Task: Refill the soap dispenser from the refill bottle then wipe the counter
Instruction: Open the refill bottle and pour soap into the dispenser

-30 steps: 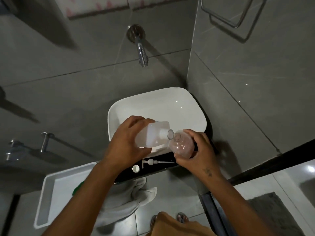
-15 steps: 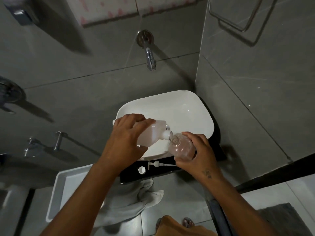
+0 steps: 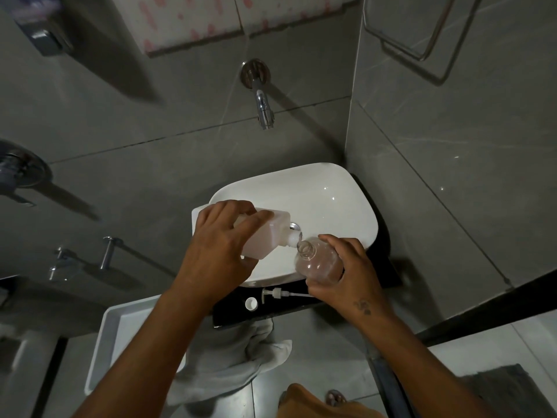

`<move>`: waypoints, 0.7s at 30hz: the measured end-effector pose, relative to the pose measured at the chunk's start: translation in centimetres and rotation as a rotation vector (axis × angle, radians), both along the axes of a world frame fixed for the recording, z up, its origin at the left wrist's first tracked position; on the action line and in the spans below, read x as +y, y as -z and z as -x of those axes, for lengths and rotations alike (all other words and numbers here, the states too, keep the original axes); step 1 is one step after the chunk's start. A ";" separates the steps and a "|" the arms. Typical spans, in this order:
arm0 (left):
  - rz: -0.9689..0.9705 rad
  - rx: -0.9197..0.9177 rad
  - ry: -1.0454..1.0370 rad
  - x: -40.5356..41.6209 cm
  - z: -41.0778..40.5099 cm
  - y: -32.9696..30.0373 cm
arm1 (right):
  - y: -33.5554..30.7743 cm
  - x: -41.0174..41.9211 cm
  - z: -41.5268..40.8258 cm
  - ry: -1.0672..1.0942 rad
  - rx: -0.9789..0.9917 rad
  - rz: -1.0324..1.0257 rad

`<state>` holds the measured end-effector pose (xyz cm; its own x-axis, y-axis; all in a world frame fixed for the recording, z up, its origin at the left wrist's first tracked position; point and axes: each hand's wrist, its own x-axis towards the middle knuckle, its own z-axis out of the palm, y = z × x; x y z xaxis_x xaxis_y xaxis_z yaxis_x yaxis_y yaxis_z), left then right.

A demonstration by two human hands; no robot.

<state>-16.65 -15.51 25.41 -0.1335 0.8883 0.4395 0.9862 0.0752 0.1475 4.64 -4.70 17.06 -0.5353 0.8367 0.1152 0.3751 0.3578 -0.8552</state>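
Refill bottle (image 3: 265, 233) tipped lower | left hand (image 3: 220, 245) grips it | right hand (image 3: 346, 273) grips dispenser (image 3: 319, 263)

Left hand (image 3: 221, 245) tips refill bottle (image 3: 265, 233) into soap dispenser (image 3: 319, 262), gripped by right hand (image 3: 346, 276), over sink (image 3: 331, 200).

The left hand (image 3: 221, 245) covers most of the refill bottle (image 3: 266, 233), so its rear end is out of sight. The right hand (image 3: 346, 273) hides the soap dispenser's (image 3: 318, 262) far side and the pump tube's (image 3: 294, 294) tip. Whether liquid is flowing between the necks is too small to tell. Both forearms run off the bottom edge.
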 end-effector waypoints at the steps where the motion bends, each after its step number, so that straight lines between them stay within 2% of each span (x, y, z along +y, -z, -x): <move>1: 0.000 0.007 -0.001 0.0 0.0 -0.1 | 0.0 0.0 0.0 -0.002 -0.002 0.004; 21: 0.008 0.104 -0.019 0.1 -0.3 -0.3 | 0.0 0.0 0.4 0.004 0.042 0.035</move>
<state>-16.36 -15.37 25.69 -0.1044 0.8894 0.4450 0.9945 0.0947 0.0439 4.26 -4.66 17.11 -0.5273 0.8427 0.1086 0.3397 0.3262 -0.8822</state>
